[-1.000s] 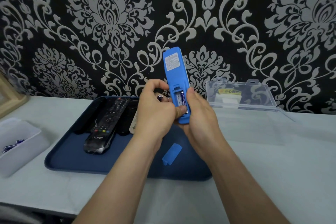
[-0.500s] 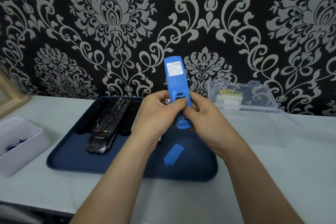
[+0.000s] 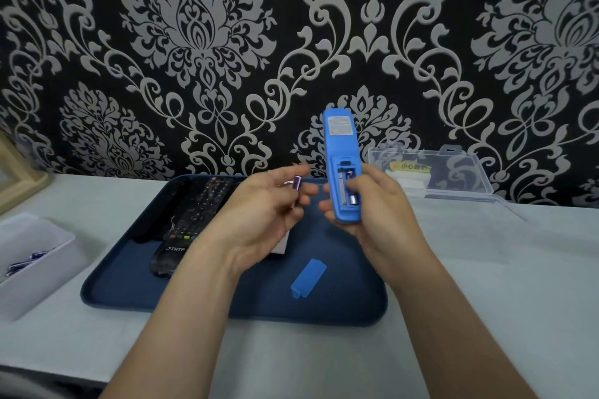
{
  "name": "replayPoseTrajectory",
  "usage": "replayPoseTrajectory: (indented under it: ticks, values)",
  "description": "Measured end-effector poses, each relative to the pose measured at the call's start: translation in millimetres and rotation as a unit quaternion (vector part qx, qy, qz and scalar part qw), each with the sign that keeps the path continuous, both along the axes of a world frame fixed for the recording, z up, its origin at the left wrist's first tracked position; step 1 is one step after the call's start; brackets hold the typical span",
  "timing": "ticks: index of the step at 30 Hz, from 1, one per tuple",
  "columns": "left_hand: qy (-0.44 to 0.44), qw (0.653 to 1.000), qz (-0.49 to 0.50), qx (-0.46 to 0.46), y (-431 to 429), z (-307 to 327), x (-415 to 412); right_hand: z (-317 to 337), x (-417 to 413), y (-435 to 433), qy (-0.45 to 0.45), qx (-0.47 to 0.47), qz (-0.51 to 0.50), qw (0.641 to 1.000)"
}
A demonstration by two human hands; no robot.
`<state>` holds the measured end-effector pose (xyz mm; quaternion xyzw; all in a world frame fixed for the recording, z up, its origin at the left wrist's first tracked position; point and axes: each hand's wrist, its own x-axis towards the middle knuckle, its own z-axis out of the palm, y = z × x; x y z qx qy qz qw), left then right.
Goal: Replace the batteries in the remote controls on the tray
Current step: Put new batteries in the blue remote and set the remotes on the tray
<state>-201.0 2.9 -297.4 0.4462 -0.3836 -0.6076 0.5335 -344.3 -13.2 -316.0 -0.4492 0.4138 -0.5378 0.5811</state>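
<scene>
A: Where is the blue remote [image 3: 342, 152]?

B: Just right of the frame's centre, upright, its smooth plastic back toward the camera. The right hand [image 3: 381, 207] grips its lower end, with the thumb laid across the open battery bay.

A: What's inside the bay?

B: The right slot has a seated battery [image 3: 353, 199] with a silvery end. The left slot shows only a bare metal strip.

A: And the left hand [image 3: 259, 217]?

B: It's just left of the remote and not touching it. The fingers are curled round a purple battery [image 3: 296, 184], a small glossy cylinder. That hand is a bit blurred.

A: The cover?

B: The blue battery cover [image 3: 308, 278], a flat oblong with small tabs, lies on the dark blue tray [image 3: 340, 301] below the hands. The tray is matte with rounded corners and a raised rim.

A: Anything else on the tray?

B: A long black remote [image 3: 191, 220] at the left of the tray, with rows of buttons, a line of coloured ones and pale lettering near its lower end. More dark shapes lie beside it, but I can't make them out.

A: What's around the tray?

B: A pale, smooth table [image 3: 502, 269]. There's a white bin [image 3: 39, 253] at the left edge holding loose batteries [image 3: 29, 261], and a clear plastic box [image 3: 453, 172] with a yellow label at centre right. A light wooden frame [image 3: 16, 168] is at far left, and black wallpaper [image 3: 194, 42] with silvery damask scrolls fills the upper frame.
</scene>
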Motion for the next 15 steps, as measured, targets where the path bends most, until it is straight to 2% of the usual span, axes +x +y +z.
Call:
replayPoseTrajectory:
  ticks: [3, 7, 10, 12, 15]
  values:
    - [0.022, 0.999, -0.018, -0.043, 3.2, -1.6, 0.6, 1.3, -1.5, 1.2, -0.059, 0.042, 0.015, 0.997]
    - [0.002, 0.997, 0.009, -0.077, 3.8, 1.5, -1.8, 1.7, 3.9, 3.6, -0.067, 0.045, 0.046, 0.996]
    - [-0.141, 0.978, 0.08, -0.128, 3.5, 0.5, 0.5, 1.3, 5.6, 2.6, -0.029, 0.035, 0.032, 0.998]
    - [-0.26, 0.937, 0.138, -0.188, 1.8, -1.3, 3.1, 0.6, 7.0, 2.1, 0.004, 0.022, 0.02, 1.0]
    - [-0.337, 0.894, 0.154, -0.251, 0.2, -2.9, 2.7, -0.4, 9.6, 2.3, 0.027, 0.009, 0.01, 1.0]
